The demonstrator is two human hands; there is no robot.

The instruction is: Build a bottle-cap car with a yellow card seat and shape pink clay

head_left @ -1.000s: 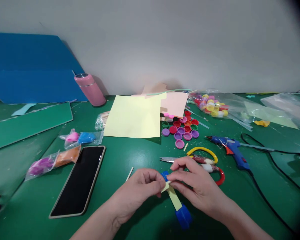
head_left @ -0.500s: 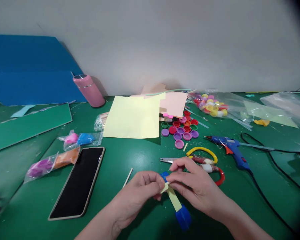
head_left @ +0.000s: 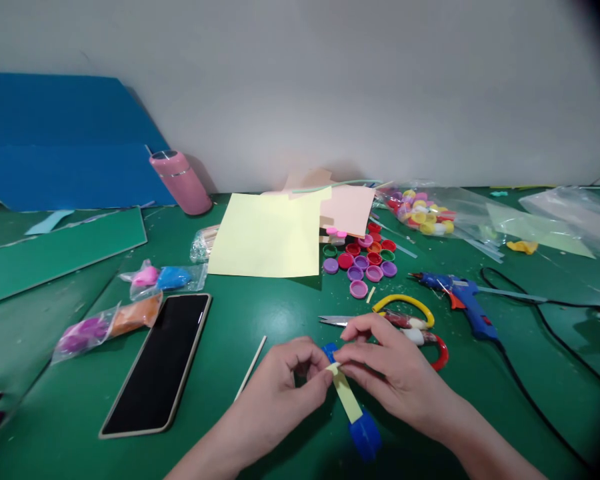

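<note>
As the green surface (head_left: 225, 313) runs L to R, blue boards (head_left: 65, 177) stand at the back by a pale wall (head_left: 330, 87), w/ a green board (head_left: 55, 260) in front. Next: two clear packets of soft-looking lumps, a purple-&-orange packet (head_left: 107, 327) & a pink-&-blue packet (head_left: 165, 275), near a dark-screened phone (head_left: 155, 367). A pink bottle (head_left: 181, 183) stands behind them. A thin white stick (head_left: 251, 368) lies btwn phone & L hand (head_left: 280, 387); farther back, approx. centre, is a yellow sheet (head_left: 267, 237).

Bottom centre, the L hand's thumb & index are pinched on a small pale-yellow slip (head_left: 333, 368), at the far end of a yellow strip (head_left: 347, 398); can't tell if the two are joined. A blue piece (head_left: 365, 437) sits at the strip's near end. The R hand (head_left: 395, 367) has thumb & index tips closed on the slip's R end, other fingers loosely bent.

Just past the R hand: scissors (head_left: 400, 319), blades pointing L. Behind are loose caps (head_left: 360, 261). Far R: a blue glue gun (head_left: 463, 293), nozzle L, w/ a black cord (head_left: 535, 407).
</note>
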